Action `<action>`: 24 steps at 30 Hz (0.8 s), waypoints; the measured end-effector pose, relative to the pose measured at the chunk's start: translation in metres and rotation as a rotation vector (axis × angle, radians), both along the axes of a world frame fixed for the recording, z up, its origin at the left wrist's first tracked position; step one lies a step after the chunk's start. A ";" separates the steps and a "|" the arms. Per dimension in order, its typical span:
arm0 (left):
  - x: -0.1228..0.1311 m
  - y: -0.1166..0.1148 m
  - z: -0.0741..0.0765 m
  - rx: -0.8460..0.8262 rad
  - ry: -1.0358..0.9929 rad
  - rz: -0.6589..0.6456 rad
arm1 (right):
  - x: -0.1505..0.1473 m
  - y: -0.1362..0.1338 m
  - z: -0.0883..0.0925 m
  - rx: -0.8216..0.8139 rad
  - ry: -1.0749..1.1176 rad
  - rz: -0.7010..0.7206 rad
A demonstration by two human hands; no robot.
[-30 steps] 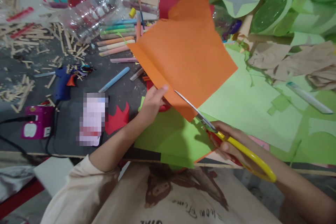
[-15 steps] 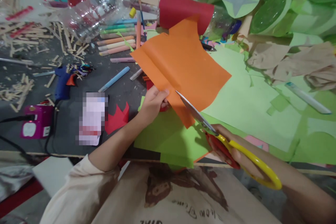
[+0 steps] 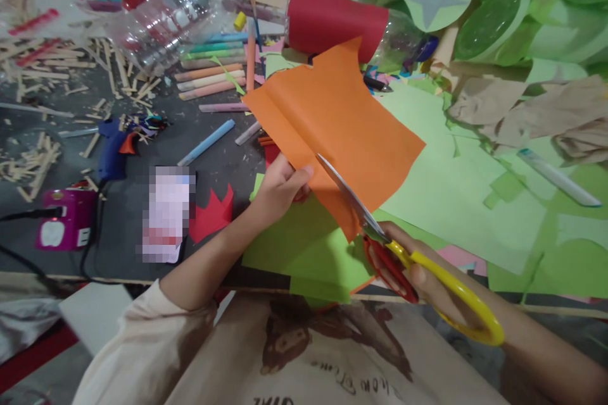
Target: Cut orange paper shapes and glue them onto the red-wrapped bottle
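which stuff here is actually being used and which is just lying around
In use: orange paper, pinched by the left hand; scissors in the right hand, blade across the paper.
Lying about: glue gun, pastel pens, plastic bottle, red roll, wooden sticks, green paper.

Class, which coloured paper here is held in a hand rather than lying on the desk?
The orange sheet: the left hand pinches its edge and the scissors bite into it. The green sheets and red scrap lie flat.
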State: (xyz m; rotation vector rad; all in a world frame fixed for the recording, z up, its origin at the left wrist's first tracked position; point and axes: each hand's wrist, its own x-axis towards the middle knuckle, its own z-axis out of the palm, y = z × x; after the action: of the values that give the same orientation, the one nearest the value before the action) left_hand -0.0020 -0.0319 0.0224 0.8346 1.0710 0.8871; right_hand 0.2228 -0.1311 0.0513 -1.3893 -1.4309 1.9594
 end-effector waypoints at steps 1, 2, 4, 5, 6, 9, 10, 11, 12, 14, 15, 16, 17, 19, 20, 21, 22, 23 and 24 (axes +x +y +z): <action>0.000 0.000 -0.001 0.003 0.001 -0.003 | 0.000 0.001 0.001 -0.022 0.003 -0.016; -0.001 0.000 -0.001 0.005 0.000 -0.007 | 0.000 0.001 0.000 -0.034 0.002 -0.034; -0.001 0.000 -0.001 0.003 0.000 -0.016 | -0.001 0.000 -0.002 -0.049 0.009 -0.058; -0.001 0.000 -0.001 0.002 -0.004 -0.017 | -0.001 -0.001 -0.005 -0.065 0.024 -0.067; -0.001 0.000 -0.001 -0.001 -0.009 -0.016 | -0.001 -0.002 -0.007 -0.082 0.041 -0.078; -0.001 0.000 0.001 -0.015 -0.017 -0.001 | -0.003 -0.006 -0.011 -0.118 0.077 -0.118; -0.001 0.000 0.001 -0.019 -0.017 0.004 | -0.004 -0.006 -0.012 -0.122 0.072 -0.126; -0.001 0.000 0.002 -0.021 -0.016 0.004 | -0.004 -0.006 -0.011 -0.124 0.065 -0.135; -0.001 0.000 0.002 -0.022 -0.014 0.003 | -0.005 -0.006 -0.011 -0.130 0.053 -0.142; -0.001 0.001 0.002 -0.019 -0.014 0.001 | -0.005 -0.006 -0.010 -0.154 0.043 -0.149; -0.001 0.001 0.002 -0.018 -0.016 0.001 | -0.005 -0.007 -0.010 -0.161 0.043 -0.152; -0.001 0.001 0.002 -0.018 -0.021 0.002 | -0.005 -0.007 -0.011 -0.166 0.043 -0.152; -0.001 0.001 0.002 -0.019 -0.023 0.004 | -0.005 -0.007 -0.011 -0.168 0.045 -0.147; -0.001 0.002 0.000 -0.020 -0.020 0.012 | -0.003 -0.008 -0.014 -0.153 0.048 -0.136; -0.001 0.002 0.000 -0.019 -0.016 0.020 | -0.002 -0.009 -0.016 -0.136 0.046 -0.130; -0.001 0.003 -0.001 -0.017 -0.010 0.033 | -0.001 -0.010 -0.017 -0.111 0.045 -0.114; -0.001 0.003 -0.002 -0.015 -0.003 0.050 | 0.001 -0.010 -0.018 -0.075 0.043 -0.084; -0.002 0.004 -0.003 -0.012 0.005 0.072 | 0.002 -0.010 -0.019 -0.026 0.030 -0.049; -0.002 0.004 -0.003 -0.010 0.011 0.095 | 0.003 -0.010 -0.019 0.027 0.008 -0.014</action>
State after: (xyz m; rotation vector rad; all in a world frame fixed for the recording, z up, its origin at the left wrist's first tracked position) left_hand -0.0042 -0.0277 0.0190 0.7868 1.1316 0.9570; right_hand 0.2259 -0.1411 0.0324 -1.3752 -1.4345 1.9279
